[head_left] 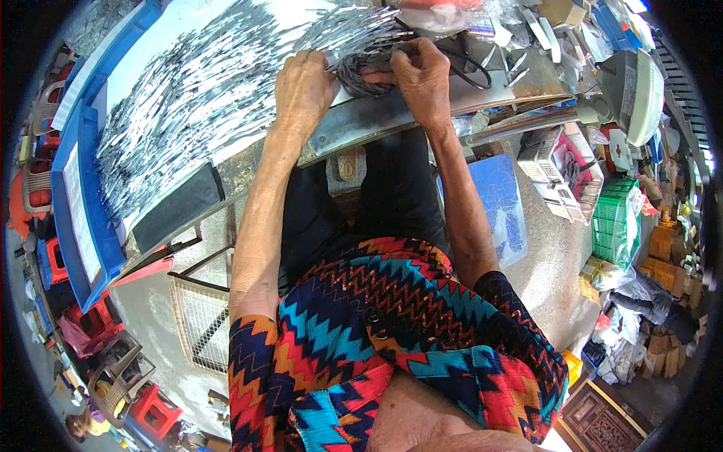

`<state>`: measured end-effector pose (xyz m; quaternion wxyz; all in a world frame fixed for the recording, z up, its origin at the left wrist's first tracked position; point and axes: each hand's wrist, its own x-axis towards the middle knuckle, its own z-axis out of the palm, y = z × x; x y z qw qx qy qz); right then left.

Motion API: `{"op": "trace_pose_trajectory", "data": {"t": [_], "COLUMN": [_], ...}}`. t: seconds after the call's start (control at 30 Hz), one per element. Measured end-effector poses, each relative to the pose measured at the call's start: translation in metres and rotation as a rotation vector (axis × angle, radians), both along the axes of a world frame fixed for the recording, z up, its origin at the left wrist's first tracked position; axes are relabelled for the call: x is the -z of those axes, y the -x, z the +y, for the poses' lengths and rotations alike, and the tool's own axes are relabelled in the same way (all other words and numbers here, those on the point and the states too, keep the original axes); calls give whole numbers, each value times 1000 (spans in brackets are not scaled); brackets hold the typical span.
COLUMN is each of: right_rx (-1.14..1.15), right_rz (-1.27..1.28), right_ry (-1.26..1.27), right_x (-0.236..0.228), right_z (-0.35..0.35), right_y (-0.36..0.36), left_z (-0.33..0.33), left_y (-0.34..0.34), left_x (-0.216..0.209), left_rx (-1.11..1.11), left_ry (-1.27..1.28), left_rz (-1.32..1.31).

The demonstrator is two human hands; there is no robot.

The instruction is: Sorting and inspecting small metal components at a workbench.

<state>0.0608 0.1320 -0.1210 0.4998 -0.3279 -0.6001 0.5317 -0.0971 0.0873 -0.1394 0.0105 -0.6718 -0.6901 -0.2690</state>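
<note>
From where I stand, the worktop (376, 119) sweeps across the top of the frame, and a broad spread of thin grey and white strips (196, 98) covers its upper left. A long blue tray (111, 260) runs down the left edge of that spread. A scuffed blue panel (493, 207) sits right of centre, with a green crate (614, 226) farther right. The left hand (305, 87) and right hand (422, 79) meet at upper centre, both with fingers curled in. Between them lies a dark, tangled bundle (361, 79); the right hand's finger reaches against it, while I can't tell what the left fingertips pinch. Just right loops a black cord (488, 81).
</note>
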Motion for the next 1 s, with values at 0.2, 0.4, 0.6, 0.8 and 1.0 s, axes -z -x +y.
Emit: {"op": "trace_pose_trajectory", "data": {"t": [0.2, 0.4, 0.6, 0.8, 1.0], "right_rx": [-29, -92, -152, -198, -273], "right_rz": [120, 86, 208, 277, 263], "right_ry": [54, 59, 133, 226, 215], "right_x": [4, 2, 0, -6, -8], "right_z": [2, -5, -11, -17, -24], "right_y": [0, -1, -4, -6, -8], "left_z": [-9, -30, -58, -72, -78], "left_y": [5, 5, -10, -18, -22], "left_x": [-2, -11, -19, -13, -12], "left_rx": [-10, -75, 104, 210, 173], "left_ry": [-151, -127, 16, 110, 137], "left_rz": [-291, -774, -1527, -1709, -1706]}}
